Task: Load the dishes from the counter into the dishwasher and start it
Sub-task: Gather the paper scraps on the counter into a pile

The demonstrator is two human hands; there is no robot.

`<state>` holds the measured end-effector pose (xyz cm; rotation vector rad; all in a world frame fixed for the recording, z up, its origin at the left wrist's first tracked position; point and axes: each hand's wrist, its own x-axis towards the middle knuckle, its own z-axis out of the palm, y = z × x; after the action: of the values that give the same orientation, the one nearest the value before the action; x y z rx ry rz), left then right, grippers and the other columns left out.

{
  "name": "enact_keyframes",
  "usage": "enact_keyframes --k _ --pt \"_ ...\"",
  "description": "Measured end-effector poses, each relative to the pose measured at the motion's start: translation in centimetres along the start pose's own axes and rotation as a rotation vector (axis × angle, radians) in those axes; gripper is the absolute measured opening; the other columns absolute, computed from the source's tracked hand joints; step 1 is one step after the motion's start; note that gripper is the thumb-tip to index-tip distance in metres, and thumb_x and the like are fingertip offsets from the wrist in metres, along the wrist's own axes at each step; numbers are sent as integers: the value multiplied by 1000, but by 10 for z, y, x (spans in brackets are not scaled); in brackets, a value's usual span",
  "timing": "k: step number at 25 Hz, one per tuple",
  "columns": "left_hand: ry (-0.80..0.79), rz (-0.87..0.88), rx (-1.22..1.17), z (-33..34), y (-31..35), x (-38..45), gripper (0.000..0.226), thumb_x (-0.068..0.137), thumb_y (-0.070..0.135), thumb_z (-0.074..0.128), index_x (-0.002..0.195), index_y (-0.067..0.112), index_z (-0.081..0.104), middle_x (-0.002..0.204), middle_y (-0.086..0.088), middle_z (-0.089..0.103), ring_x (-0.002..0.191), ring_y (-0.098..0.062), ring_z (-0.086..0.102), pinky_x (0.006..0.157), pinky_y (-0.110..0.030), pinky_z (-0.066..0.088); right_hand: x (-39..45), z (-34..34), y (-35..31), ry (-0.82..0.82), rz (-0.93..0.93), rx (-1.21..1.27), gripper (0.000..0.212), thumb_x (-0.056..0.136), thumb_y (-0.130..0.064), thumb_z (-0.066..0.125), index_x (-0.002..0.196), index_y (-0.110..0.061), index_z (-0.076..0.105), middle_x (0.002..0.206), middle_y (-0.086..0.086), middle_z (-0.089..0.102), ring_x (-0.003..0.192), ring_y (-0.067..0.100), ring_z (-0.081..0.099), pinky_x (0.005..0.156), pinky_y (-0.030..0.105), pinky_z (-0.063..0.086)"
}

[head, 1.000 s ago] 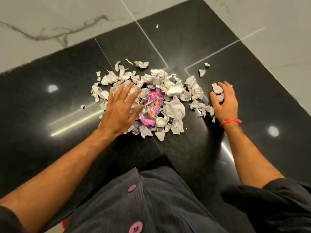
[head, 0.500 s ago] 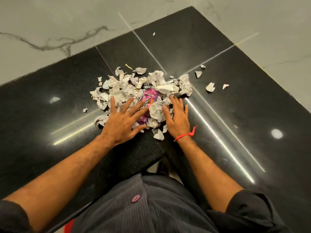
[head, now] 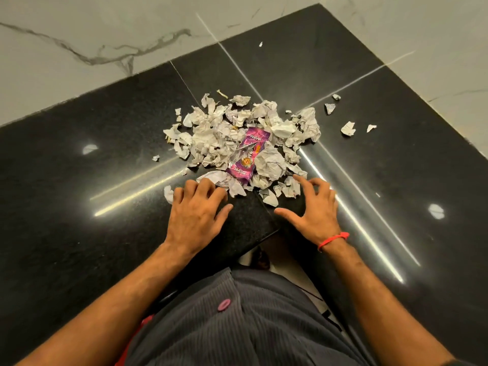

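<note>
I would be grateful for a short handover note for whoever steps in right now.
Left hand: fingers curled at the near edge of the paper scraps, knuckles up; a grip on a scrap cannot be told.
Right hand: open, fingers spread, tips at the near right scraps.
A purple wrapper lies in the heap on the black counter. A few stray scraps sit to the right.
No dishes or dishwasher are in view; loading and starting remain.
</note>
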<state>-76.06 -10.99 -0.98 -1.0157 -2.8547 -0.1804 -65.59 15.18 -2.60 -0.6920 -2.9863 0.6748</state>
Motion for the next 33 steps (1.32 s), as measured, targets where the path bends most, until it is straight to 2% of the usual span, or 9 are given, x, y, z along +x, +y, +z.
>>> enact_keyframes --k 6,9,11,15,18,21,24,29,33 --pt "-194 34 -182 13 -26 8 34 99 46 51 129 32 57 132 1 49 131 -25 38 108 -45 29 17 31 -56 -84 -190 155 56 87 -39 70 138 -26 52 131 9 41 122 26 40 108 42 39" --pt "-13 54 -173 0 -34 3 32 97 42 58 126 29 61 135 0 50 132 -29 39 106 -43 30 15 28 -65 -14 -223 150 49 87 -39 70 133 -26 57 125 6 47 118 22 42 103 35 38" --pt "108 -52 -137 -6 -39 -14 35 95 45 60 128 34 60 140 0 46 130 -29 40 102 -43 32 3 25 -70 101 -260 131 37 86 -37 71 120 -24 63 113 3 50 106 19 44 93 33 40" --pt "99 -319 -268 -2 -51 -67 44 91 49 63 130 28 58 122 -5 41 108 -24 45 91 -44 45 -27 38 -88 8 -411 182 15 90 -27 66 103 -20 65 99 -2 55 94 14 47 85 35 45" --pt "-47 -259 -309 7 -56 -86 47 94 50 54 136 28 52 133 1 44 112 -23 47 91 -44 45 -30 48 -92 -149 -416 109 28 93 -32 60 119 -24 63 117 -1 57 111 16 48 97 36 44" --pt "-165 -150 -397 11 -58 -64 61 98 47 53 153 32 33 164 6 18 143 -20 26 109 -47 30 -26 44 -98 -215 -375 173 40 95 -30 59 135 -22 56 140 1 50 132 16 42 111 32 35" --pt "-196 -124 -477 9 -58 -40 64 100 43 51 157 32 24 168 7 6 152 -14 13 116 -48 20 -27 33 -106 -132 -344 299 33 94 -18 62 128 -18 63 131 -1 61 125 10 51 110 26 38" --pt "-228 -121 -539 19 -65 -53 73 99 45 53 160 31 14 168 9 -5 155 -9 1 119 -43 14 -41 29 -104 3 -269 337 25 92 -13 64 114 -24 70 104 -10 67 100 6 57 91 31 49" --pt "-241 -125 -543 21 -65 -53 78 97 50 52 160 33 9 168 11 -5 154 -8 -4 119 -43 14 -52 38 -95 -64 -183 333 28 93 -17 62 119 -28 66 120 -11 60 115 5 52 102 35 46"
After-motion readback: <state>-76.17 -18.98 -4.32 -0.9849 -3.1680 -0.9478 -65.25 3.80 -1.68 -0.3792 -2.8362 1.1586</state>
